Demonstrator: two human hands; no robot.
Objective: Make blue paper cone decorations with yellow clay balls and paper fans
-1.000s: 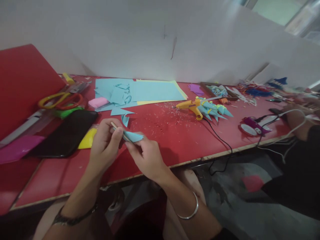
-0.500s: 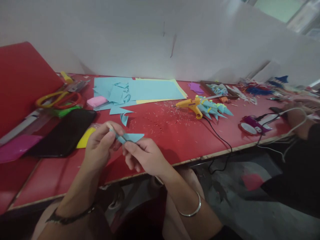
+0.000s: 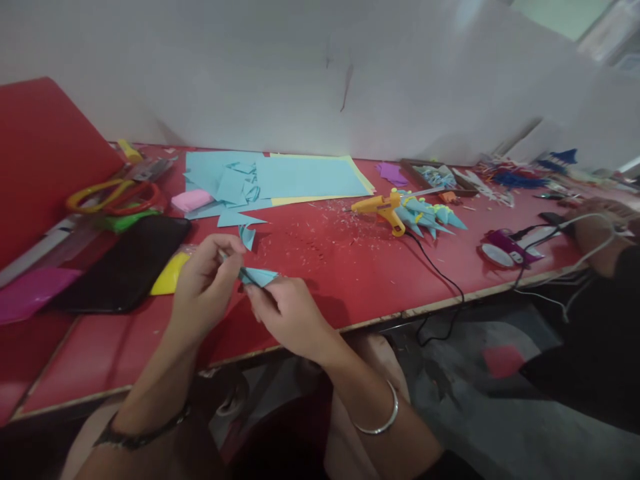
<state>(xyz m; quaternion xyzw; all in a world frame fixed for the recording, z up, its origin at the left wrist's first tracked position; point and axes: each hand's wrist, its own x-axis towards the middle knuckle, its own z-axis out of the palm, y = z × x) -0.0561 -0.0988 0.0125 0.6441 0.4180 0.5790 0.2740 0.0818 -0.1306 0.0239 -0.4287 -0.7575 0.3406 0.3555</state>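
Note:
A small piece of light-blue paper (image 3: 259, 275), partly rolled or folded to a point, is held between both hands above the front of the red table. My left hand (image 3: 207, 273) pinches its left end, and the fingers cover that part. From the right, my right hand (image 3: 287, 310) grips the lower edge with thumb and fingers. Just beyond my left hand a curled blue paper strip (image 3: 247, 237) lies on the table, with a flat blue offcut (image 3: 240, 219) behind it.
Blue sheets (image 3: 310, 177) lie by the wall. A yellow glue gun (image 3: 383, 210) rests beside blue paper cones (image 3: 425, 219), its cord hanging off the edge. At left are scissors (image 3: 105, 197) and a black phone-like slab (image 3: 130, 267). Another person's arm (image 3: 595, 243) is at right.
My hands have turned the blue paper, so its long flat point now looks shorter and more rolled. The left hand has shifted slightly to the right, its fingers closer over the paper.

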